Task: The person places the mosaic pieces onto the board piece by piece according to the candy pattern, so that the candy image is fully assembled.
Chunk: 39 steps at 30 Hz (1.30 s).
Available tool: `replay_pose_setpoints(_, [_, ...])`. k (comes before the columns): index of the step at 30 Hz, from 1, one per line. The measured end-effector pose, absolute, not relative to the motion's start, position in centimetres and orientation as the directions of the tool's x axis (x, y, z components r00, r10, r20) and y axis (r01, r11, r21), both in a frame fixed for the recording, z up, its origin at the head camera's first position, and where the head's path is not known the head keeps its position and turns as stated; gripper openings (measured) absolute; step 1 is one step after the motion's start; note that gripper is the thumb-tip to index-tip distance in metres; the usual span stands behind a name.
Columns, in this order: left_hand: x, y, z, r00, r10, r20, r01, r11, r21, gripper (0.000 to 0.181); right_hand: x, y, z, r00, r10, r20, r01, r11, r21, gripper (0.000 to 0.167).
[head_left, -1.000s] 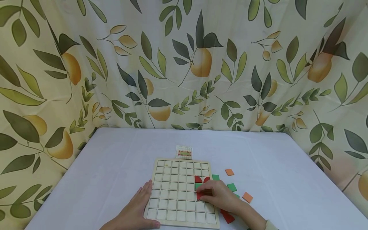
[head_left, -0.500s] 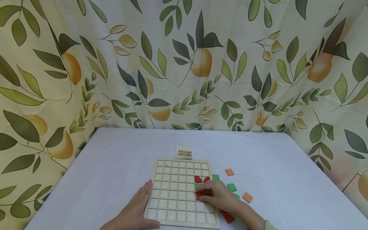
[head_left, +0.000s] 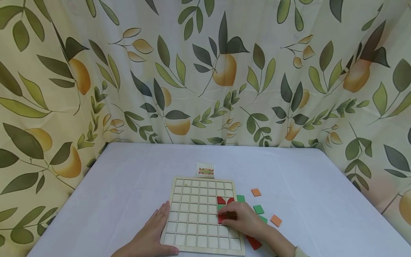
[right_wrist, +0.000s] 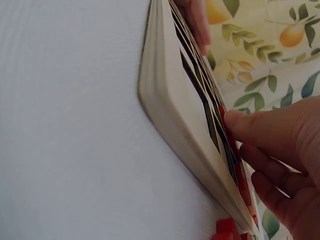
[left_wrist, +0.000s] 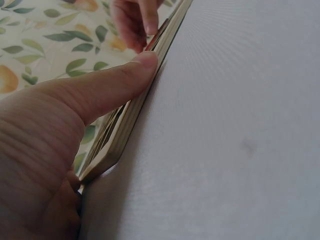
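The gridded wooden board (head_left: 192, 217) lies flat on the table. My left hand (head_left: 148, 232) spans its near left corner, fingers straight along the left side, thumb (left_wrist: 120, 82) on the near edge. Over the board's right part, my right hand (head_left: 245, 218) pinches a red tile (head_left: 221, 219) in a cell; the thumb (right_wrist: 250, 124) touches it in the right wrist view. Just beyond are a green tile (head_left: 221, 207) partly under the fingers, a red piece (head_left: 221, 200) and another red piece (head_left: 230, 200). The right hand hides some cells.
A small pattern card (head_left: 205, 170) touches or nearly touches the board's far edge. Right of the board lie a green tile (head_left: 258, 209), an orange tile (head_left: 255, 192), another orange tile (head_left: 276, 220) and red pieces (head_left: 254, 243). A patterned curtain (head_left: 205, 89) hangs behind the table.
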<state>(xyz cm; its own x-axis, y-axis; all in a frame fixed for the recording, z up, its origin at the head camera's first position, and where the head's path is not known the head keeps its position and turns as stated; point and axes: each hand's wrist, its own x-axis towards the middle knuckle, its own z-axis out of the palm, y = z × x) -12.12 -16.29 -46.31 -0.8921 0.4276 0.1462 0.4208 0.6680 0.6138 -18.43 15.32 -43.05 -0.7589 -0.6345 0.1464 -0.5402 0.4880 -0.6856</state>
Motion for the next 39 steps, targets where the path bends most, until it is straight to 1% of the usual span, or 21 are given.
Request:
replay_pose_setpoints(3, [-12.1,-16.3,-46.4,-0.890,0.430,0.151,0.425,0.665,0.615,0.124,-18.6,15.7,-42.8,-0.773,-0.608,0.183,-0.548,0.493,-0.676,0.021])
replay_pose_setpoints(5, [-12.1,-16.3,-46.4,-0.889,0.431,0.156,0.430,0.666,0.609,0.123,-18.8,16.3,-42.6,-0.798,-0.570,0.194,-0.522,0.495,-0.694,0.021])
replay_pose_setpoints(8, [-12.1,-16.4,-46.5,-0.886,0.435,0.160,0.437,0.670,0.600,0.124,-19.3,17.0,-42.4,-0.858,-0.478,0.187,-0.451,0.526,-0.721,0.019])
replay_pose_setpoints(10, [-12.1,-16.3,-46.5,-0.886,0.436,0.159,0.438,0.671,0.599,0.124,-19.6,17.4,-42.4,-0.903,-0.398,0.160,-0.382,0.577,-0.721,0.017])
replay_pose_setpoints(12, [-12.1,-16.3,-46.5,-0.886,0.436,0.159,0.437,0.670,0.600,0.124,-20.0,17.7,-42.4,-0.934,-0.325,0.145,-0.328,0.629,-0.705,0.017])
replay_pose_setpoints(14, [-12.1,-16.3,-46.5,-0.887,0.434,0.155,0.433,0.668,0.605,0.124,-20.3,17.9,-42.6,-0.950,-0.281,0.137,-0.296,0.662,-0.689,0.019])
replay_pose_setpoints(17, [-12.1,-16.3,-46.4,-0.892,0.431,0.139,0.419,0.670,0.613,0.124,-20.6,18.3,-42.8,-0.961,-0.240,0.138,-0.267,0.675,-0.688,0.021])
replay_pose_setpoints(22, [-12.1,-16.2,-46.3,-0.899,0.422,0.120,0.399,0.673,0.622,0.125,-21.3,19.1,-43.0,-0.968,-0.211,0.138,-0.246,0.677,-0.693,0.023])
replay_pose_setpoints(31, [-12.2,-16.2,-46.2,-0.896,0.427,0.124,0.405,0.668,0.624,0.125,-22.1,20.6,-42.9,-0.982,-0.173,0.069,-0.166,0.644,-0.747,0.024])
replay_pose_setpoints(35, [-12.2,-16.3,-46.2,-0.895,0.428,0.128,0.408,0.666,0.625,0.124,-22.6,21.3,-42.9,-0.984,-0.156,0.084,-0.168,0.660,-0.732,0.025])
replay_pose_setpoints(39, [-12.1,-16.3,-46.2,-0.894,0.433,0.118,0.401,0.654,0.642,0.124,-22.9,21.9,-43.0,-0.989,-0.128,0.076,-0.144,0.687,-0.713,0.026])
